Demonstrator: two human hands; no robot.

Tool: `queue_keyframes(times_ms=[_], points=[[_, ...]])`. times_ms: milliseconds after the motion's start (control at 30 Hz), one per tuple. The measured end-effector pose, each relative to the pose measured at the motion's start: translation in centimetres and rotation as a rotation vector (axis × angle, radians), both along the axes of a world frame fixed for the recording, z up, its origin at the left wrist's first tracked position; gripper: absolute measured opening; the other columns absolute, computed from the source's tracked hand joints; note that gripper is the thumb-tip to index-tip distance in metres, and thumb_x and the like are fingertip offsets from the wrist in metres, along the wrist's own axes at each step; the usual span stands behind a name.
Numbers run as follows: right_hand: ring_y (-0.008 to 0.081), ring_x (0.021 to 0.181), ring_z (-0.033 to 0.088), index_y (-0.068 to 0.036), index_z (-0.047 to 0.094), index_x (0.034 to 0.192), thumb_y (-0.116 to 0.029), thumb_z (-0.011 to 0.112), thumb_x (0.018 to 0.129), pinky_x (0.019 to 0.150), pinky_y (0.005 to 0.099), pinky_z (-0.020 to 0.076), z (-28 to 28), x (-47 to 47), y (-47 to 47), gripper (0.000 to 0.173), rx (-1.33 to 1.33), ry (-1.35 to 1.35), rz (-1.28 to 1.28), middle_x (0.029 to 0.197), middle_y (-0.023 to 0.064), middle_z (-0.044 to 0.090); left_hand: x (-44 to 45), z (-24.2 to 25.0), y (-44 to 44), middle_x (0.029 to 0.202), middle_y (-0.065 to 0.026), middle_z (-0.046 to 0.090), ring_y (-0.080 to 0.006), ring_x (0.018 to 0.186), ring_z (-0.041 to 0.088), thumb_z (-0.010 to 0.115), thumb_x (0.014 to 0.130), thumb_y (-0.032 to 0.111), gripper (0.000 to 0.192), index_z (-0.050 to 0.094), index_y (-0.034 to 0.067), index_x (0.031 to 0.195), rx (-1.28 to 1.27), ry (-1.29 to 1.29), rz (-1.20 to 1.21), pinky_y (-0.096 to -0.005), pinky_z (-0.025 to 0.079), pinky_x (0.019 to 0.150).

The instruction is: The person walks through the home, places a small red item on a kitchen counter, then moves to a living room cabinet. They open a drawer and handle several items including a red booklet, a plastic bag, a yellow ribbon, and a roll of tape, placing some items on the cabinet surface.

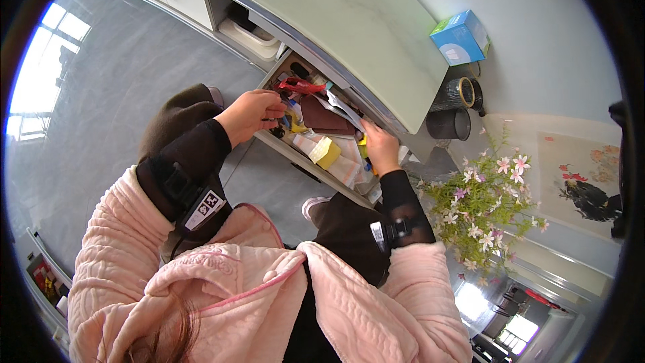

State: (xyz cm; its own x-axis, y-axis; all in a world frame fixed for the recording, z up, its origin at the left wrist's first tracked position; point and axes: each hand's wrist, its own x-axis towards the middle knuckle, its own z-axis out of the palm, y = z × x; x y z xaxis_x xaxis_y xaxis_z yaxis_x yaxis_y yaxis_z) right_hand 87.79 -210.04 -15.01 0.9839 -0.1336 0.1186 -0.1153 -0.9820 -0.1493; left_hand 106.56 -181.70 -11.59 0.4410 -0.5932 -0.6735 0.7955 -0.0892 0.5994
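Observation:
An open drawer point(346, 191) full of small items is in front of me. My right hand point(381, 148) grips the near end of some folded white paper point(346, 110) at the drawer's right side. My left hand point(253, 115) hovers over the drawer's left end, fingers loosely curled and apart, with nothing visible in them. Between my hands lies a dark maroon booklet or folder point(320, 115). Behind it is a crumpled red plastic bag point(302, 85). Closer to me, a yellow block-like packet point(325, 153) rests on pale printed wrappers point(345, 167).
A marble-patterned countertop point(352, 25) overhangs the drawer. On it stands a blue box point(459, 39). Beyond its right end are dark round containers point(448, 123) and a flowering plant point(478, 206). An open cabinet compartment to the left holds a white tub point(247, 38).

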Motion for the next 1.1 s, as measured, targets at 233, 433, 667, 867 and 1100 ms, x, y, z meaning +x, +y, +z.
queue_keyframes(times_ms=[233,433,667,867,1100], points=[[0.0281,0.101,0.061,-0.009,0.063,0.111,-0.002,0.057,0.074,0.082,0.0365,0.0507,11.1,-3.2,6.4,0.038,0.101,-0.210,0.169,0.113,0.0090,0.063,0.0,1.6,-0.4,0.128,-0.0217,0.047,-0.0312,0.113,0.052,0.050,0.089,0.053,0.074,0.041,-0.008,0.129,-0.215,0.448,-0.075,-0.0465,0.039,0.098],[0.0262,0.113,0.054,-0.013,0.065,0.108,-0.012,0.052,0.082,0.096,0.0410,0.0425,16.6,-2.4,10.0,0.030,-0.124,-0.244,0.497,0.119,0.0039,0.060,-0.3,4.2,0.2,0.117,-0.0143,0.061,-0.0211,0.101,0.062,0.050,0.094,0.036,0.046,0.053,-0.003,0.121,-0.726,0.676,-0.201,-0.0343,0.051,0.088],[0.0241,0.126,0.042,-0.015,0.059,0.119,-0.014,0.051,0.083,0.106,0.0492,0.0287,20.3,1.3,9.0,0.036,-0.196,-0.034,0.570,0.131,0.0015,0.051,2.2,5.5,-1.1,0.122,-0.0144,0.058,-0.0205,0.108,0.059,0.049,0.095,0.027,0.042,0.050,-0.001,0.127,-0.880,0.645,-0.294,-0.0332,0.049,0.091],[0.0262,0.101,0.060,-0.006,0.061,0.108,-0.007,0.047,0.090,0.087,0.0347,0.0463,22.4,3.2,5.5,0.023,-0.027,-0.522,0.217,0.107,0.0100,0.064,2.3,5.7,-1.9,0.117,-0.0128,0.059,-0.0208,0.103,0.060,0.045,0.094,0.008,0.032,0.047,0.002,0.126,-0.655,0.176,-0.146,-0.0384,0.049,0.093],[0.0102,0.079,0.053,0.003,0.055,0.094,-0.019,0.046,0.098,0.073,0.0254,0.0431,20.9,5.3,3.0,0.024,0.803,-0.915,-0.328,0.089,0.0051,0.062,3.2,5.8,-2.3,0.115,-0.0106,0.059,-0.0192,0.100,0.060,0.038,0.097,0.007,0.030,0.047,0.003,0.126,-0.611,0.053,0.128,-0.0374,0.050,0.089]])
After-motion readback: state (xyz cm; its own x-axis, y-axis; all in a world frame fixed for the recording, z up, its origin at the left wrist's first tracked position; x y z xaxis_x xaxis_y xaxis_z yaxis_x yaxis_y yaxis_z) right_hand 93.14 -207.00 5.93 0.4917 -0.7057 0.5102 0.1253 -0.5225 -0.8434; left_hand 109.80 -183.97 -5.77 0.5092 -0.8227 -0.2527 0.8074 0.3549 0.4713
